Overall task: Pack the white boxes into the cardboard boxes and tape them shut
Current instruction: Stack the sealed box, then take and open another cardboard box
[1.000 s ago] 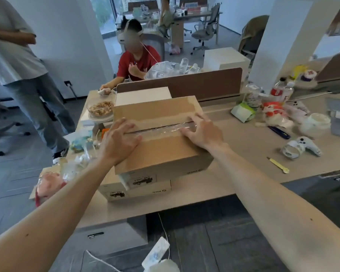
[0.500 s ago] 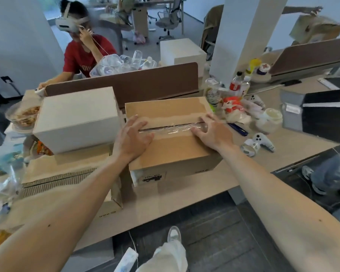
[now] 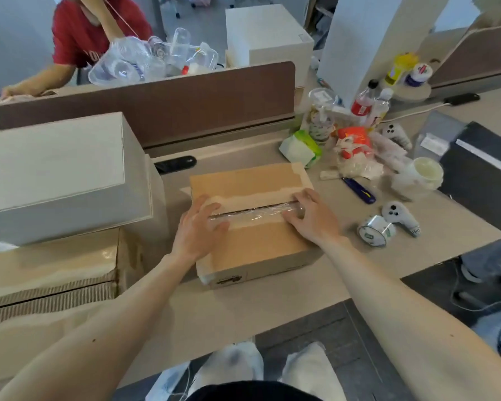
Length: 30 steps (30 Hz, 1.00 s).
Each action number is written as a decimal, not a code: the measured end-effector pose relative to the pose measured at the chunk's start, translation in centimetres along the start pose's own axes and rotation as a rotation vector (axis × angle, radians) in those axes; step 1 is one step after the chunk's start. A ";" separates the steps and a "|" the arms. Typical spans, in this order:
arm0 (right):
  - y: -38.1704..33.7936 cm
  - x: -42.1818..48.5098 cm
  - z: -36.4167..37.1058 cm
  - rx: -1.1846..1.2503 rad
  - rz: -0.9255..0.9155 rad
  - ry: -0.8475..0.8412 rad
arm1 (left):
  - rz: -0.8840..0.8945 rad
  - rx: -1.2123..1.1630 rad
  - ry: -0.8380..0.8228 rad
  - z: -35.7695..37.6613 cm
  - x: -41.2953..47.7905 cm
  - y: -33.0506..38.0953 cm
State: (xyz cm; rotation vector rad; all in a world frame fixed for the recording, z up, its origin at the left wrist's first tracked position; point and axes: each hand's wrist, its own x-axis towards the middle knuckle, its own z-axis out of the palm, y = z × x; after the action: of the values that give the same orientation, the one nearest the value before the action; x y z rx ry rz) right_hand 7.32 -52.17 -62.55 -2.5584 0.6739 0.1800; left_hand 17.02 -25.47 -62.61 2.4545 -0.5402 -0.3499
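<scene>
A closed cardboard box [image 3: 255, 244] sits on the desk in front of me, with a strip of clear tape [image 3: 255, 214] along its top seam. My left hand [image 3: 195, 230] lies flat on the left end of the tape, fingers spread. My right hand [image 3: 313, 217] presses flat on the right end. A large white box [image 3: 58, 172] rests on another cardboard box [image 3: 49, 270] at the left. A roll of clear tape [image 3: 376, 231] lies on the desk to the right.
A brown divider [image 3: 156, 108] runs behind the boxes, with a person in red beyond it. Bottles, bags, a blue cutter [image 3: 359, 191], two white controllers [image 3: 401, 217] and a dark case [image 3: 480, 175] crowd the right side. Another white box [image 3: 268, 36] stands behind the divider.
The taped box has come off the stack at the left and now rests on the desk to its right. Both hands stay flat on the tape. My view has tilted down and right.
</scene>
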 end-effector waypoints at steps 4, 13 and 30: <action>1.6 1.0 0.7 0.001 -0.022 -0.044 | -0.024 -0.023 -0.006 2.0 0.3 -0.5; 2.3 2.1 0.8 -0.184 -0.048 -0.075 | -0.107 0.305 -0.060 2.7 1.4 -0.1; -2.2 3.7 0.3 -0.252 -0.357 -0.264 | 0.096 0.451 -0.247 2.1 10.4 0.4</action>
State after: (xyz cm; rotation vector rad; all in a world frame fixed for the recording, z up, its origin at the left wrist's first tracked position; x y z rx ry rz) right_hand 11.62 -51.93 -62.82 -2.7712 0.0960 0.4964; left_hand 25.28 -31.51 -65.32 2.8181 -0.9234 -0.5458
